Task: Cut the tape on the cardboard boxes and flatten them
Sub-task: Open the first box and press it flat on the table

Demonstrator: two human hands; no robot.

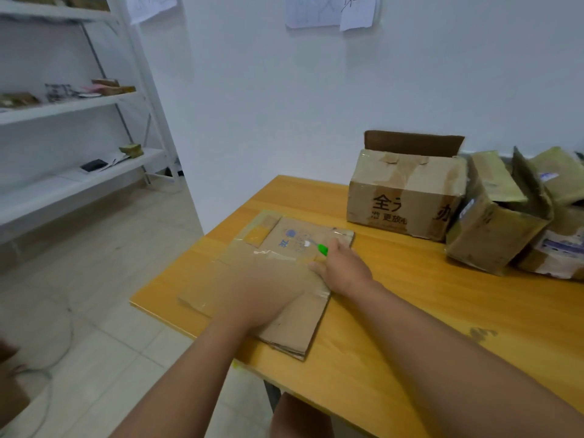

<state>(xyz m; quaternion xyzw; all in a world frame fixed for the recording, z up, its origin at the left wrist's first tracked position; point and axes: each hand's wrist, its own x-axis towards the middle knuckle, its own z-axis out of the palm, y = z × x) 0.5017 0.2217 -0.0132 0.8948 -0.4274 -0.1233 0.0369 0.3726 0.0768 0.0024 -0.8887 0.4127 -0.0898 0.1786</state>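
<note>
**Cardboard update: one box down, a pile still to go**

Cardboard everywhere on this orange desk [410, 311], but progress is visible. One box is already flat: the flattened box [268, 279] lies at the near left part of the desk, close to the edge, with strips of clear tape still shining across its top face. Looks like its tape got slit and the thing pressed down, so I'd call that one basically finished, or in its last press.

The left hand [265, 289] lies spread on top of it, fingers fairly straight as far as the blur lets me see, pressing the card down. The right hand [343, 267] sits at the right edge of the same flat box with its grip wrapped around a green-handled cutter [322, 249], the blade end pointing left over the printed panel.

What's left: at the far right of the desk there's an open box with black print [407, 197], flaps up, old tape peeling across its front, still fully box-shaped. Right beside it, touching, is a tilted box [493, 229], and behind that more boxes [559, 245] cut off by the frame edge, so I can't count them.

My guess is roughly a quarter done at best. Every standing box still needs its tape cut and a flatten.
</note>
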